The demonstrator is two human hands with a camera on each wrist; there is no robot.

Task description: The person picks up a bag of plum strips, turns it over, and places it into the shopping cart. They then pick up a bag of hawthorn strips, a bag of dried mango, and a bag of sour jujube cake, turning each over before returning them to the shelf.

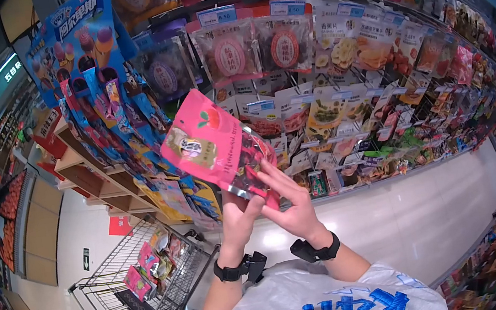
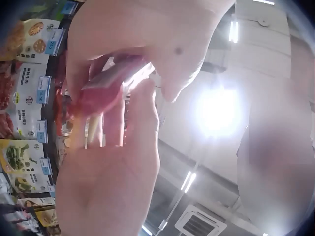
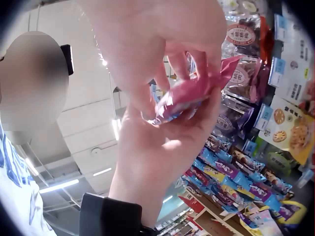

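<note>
A pink snack bag (image 1: pixel 207 138) with a clear window over dark pieces is held up at a slant before the shelves. My left hand (image 1: pixel 239 219) grips its lower end from beneath, the thumb on the front edge. My right hand (image 1: pixel 293 202) pinches the lower right side, with its fingers spread over the window. From below, in the left wrist view, the bag's bottom fold (image 2: pixel 113 83) shows between both hands. The right wrist view has the pink bag (image 3: pixel 187 96) lying between the palms, its printed front turned away.
Hanging bags of dried fruit (image 1: pixel 229 56) fill the racks ahead, with price tags above them. A blue ice-cream snack display (image 1: pixel 78 26) stands at the left. A wire shopping cart (image 1: pixel 98 284) holding several snack bags (image 1: pixel 148 258) is at the lower left, on a pale floor (image 1: pixel 395 210).
</note>
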